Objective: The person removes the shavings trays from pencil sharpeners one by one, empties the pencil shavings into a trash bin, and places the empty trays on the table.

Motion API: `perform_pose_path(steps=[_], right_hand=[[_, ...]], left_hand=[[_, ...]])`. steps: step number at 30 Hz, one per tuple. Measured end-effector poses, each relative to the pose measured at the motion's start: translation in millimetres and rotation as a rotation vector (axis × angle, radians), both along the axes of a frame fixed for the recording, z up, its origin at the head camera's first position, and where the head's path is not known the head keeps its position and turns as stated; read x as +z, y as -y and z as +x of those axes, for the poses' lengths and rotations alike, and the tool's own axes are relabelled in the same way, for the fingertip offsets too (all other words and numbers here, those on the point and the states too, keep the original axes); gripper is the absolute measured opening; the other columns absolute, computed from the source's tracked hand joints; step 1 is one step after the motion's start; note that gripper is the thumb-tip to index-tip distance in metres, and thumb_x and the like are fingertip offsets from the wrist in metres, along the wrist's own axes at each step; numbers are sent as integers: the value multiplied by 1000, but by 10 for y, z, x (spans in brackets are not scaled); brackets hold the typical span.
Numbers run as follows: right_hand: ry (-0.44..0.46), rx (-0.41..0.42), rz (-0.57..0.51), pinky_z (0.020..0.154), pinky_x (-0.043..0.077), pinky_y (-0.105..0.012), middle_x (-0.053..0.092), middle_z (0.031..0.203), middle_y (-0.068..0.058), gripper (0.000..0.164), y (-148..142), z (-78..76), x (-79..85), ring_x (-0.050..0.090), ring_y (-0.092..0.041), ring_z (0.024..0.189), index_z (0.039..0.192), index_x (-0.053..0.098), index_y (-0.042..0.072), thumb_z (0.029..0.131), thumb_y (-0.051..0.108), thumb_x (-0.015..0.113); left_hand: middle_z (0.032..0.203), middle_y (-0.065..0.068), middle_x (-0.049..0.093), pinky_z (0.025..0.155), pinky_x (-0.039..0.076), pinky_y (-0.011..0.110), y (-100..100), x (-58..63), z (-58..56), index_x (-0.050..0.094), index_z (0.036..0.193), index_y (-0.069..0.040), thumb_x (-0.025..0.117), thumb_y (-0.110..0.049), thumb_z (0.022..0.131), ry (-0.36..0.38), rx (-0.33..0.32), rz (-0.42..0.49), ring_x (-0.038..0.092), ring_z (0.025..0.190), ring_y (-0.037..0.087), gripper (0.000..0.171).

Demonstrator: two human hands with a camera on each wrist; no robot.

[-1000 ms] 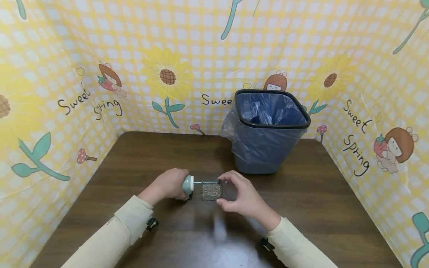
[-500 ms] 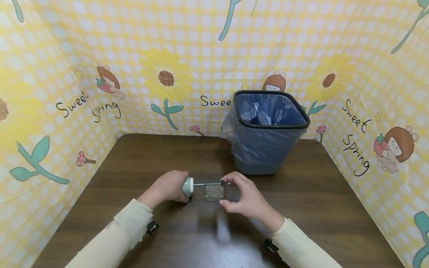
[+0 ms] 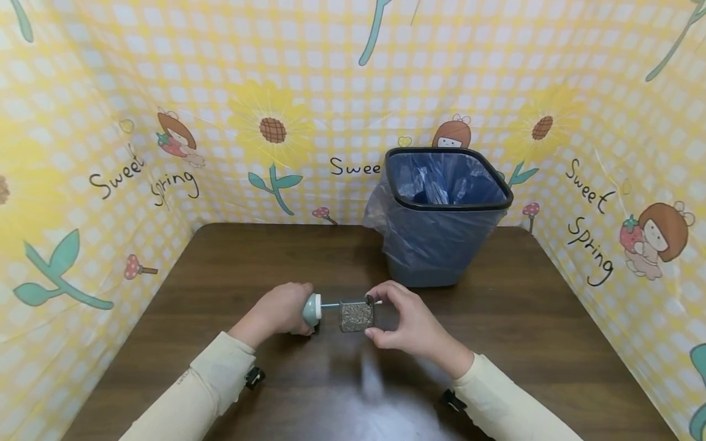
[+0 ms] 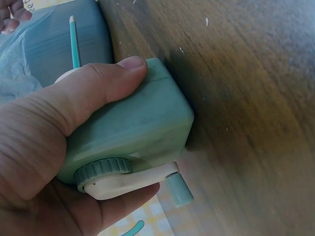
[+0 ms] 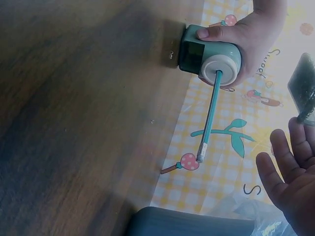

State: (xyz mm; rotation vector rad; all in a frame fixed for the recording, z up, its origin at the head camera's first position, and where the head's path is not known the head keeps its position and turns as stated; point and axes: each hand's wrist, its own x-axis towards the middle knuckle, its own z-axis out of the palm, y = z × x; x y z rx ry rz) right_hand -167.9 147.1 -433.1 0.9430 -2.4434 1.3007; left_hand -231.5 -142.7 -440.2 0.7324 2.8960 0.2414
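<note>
My left hand [image 3: 284, 308] grips a green crank pencil sharpener [image 4: 133, 113] lying on its side, thumb across its body. Its white crank arm [image 4: 133, 181] and green knob show in the left wrist view. A teal pencil [image 5: 211, 113] sticks out of the sharpener's white round mouth, eraser end outward. In the right wrist view a dark rectangular opening [image 5: 193, 56] shows in the sharpener's body. My right hand [image 3: 405, 320] pinches a clear shavings drawer [image 3: 356, 316] between thumb and fingers. Greyish-brown shavings fill it. It is apart from the sharpener, just right of it.
A blue-grey trash bin [image 3: 436, 245] with a clear plastic liner stands at the back right, beyond my right hand. Brown wooden table [image 3: 265, 251] lies below, with small pale crumbs [image 4: 206, 21] on it. A patterned cloth [image 3: 331, 92] surrounds the table.
The shavings drawer and my right hand have shifted slightly to the right, widening the gap to the sharpener. My left hand keeps its grip, almost unmoved.
</note>
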Motion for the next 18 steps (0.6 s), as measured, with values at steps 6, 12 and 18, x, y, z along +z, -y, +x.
perform_pose_path(steps=[6,12,18], right_hand=[[36,-3,-17,90,52,-29,63,115,10,50,-13,10,31,60,-14,101,117,64,16,73,16,88],[33,-5,-36,89,52,-28,64,113,9,49,-10,-7,90,60,-14,99,118,65,14,74,14,87],[47,-15,-27,91,52,-28,63,112,9,50,-21,0,145,62,-20,101,119,64,12,75,14,87]], left_hand=[[89,2,65,71,56,39,-12,-6,12,62,108,-7,98,-31,61,5,5,-4,60,77,18,64],[89,1,65,71,56,39,-12,-9,2,62,106,-8,98,-32,61,0,13,-2,61,78,18,63],[88,0,64,70,55,39,-7,-12,-5,61,104,-9,98,-31,61,6,14,8,59,77,18,60]])
